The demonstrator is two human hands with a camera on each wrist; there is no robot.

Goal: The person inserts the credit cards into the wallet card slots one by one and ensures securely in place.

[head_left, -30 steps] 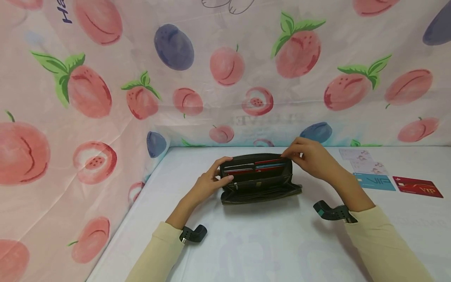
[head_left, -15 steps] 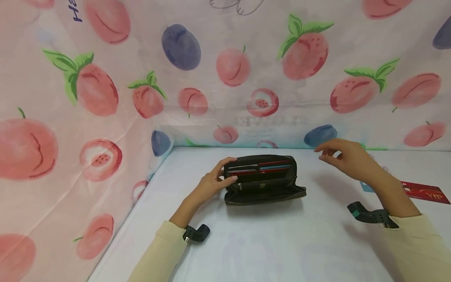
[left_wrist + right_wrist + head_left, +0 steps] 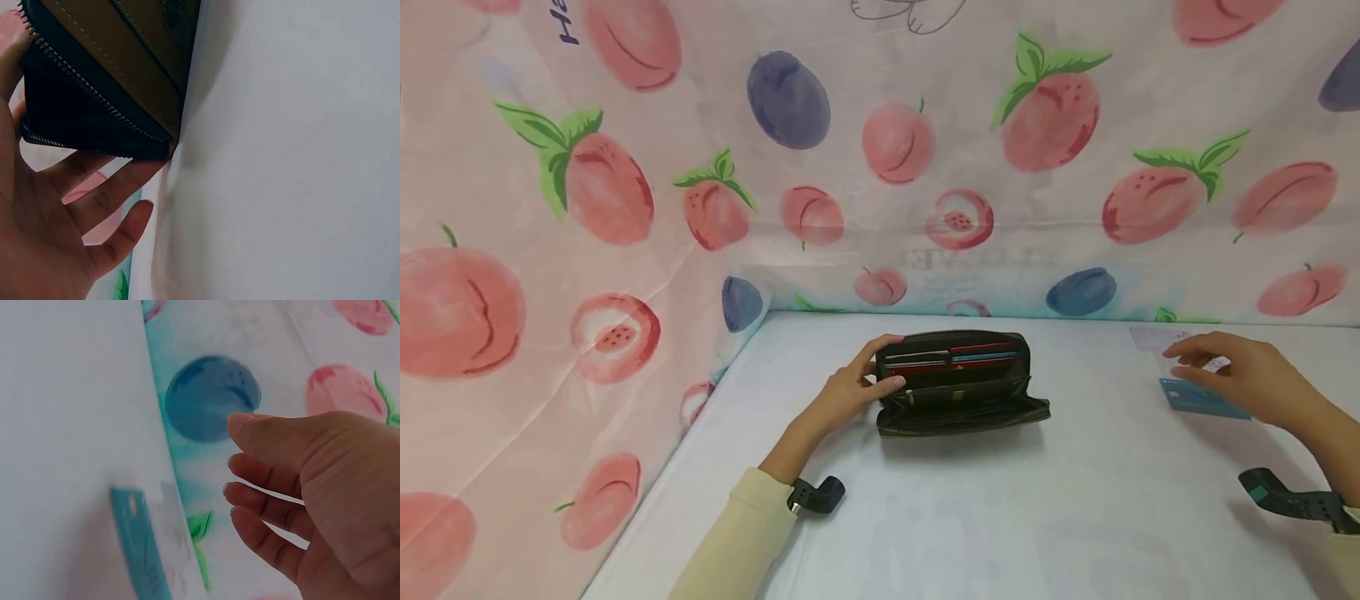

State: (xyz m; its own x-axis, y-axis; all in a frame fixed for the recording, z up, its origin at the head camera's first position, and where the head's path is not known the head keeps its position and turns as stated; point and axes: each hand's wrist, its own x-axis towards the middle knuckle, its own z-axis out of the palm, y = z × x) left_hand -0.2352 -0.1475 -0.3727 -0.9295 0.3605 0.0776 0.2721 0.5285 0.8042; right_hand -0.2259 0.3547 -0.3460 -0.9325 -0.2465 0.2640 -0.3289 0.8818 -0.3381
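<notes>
A dark zip-around wallet [image 3: 970,392] stands unzipped on the table, its inside facing me. Red and blue cards [image 3: 983,357] fill the right slots, and several cards [image 3: 917,361] sit in the left ones. My left hand [image 3: 850,387] grips the wallet's left edge, thumb in front. The left wrist view shows the wallet's brown outer face [image 3: 119,62] and zip. Empty and loosely curled, my right hand [image 3: 1247,375] hovers over a blue card [image 3: 1202,400] at the right. In the right wrist view, thumb and fingertips are apart.
Pale printed slips [image 3: 1150,337] lie behind the blue card, partly covered by my right hand. A fruit-print cloth [image 3: 887,242] rises along the table's back and left edges. White cloth [image 3: 970,517] covers the table.
My right hand has left the wallet's upper right corner and moved right to above the loose cards. The red VIP card is now hidden behind it. My left hand keeps its grip.
</notes>
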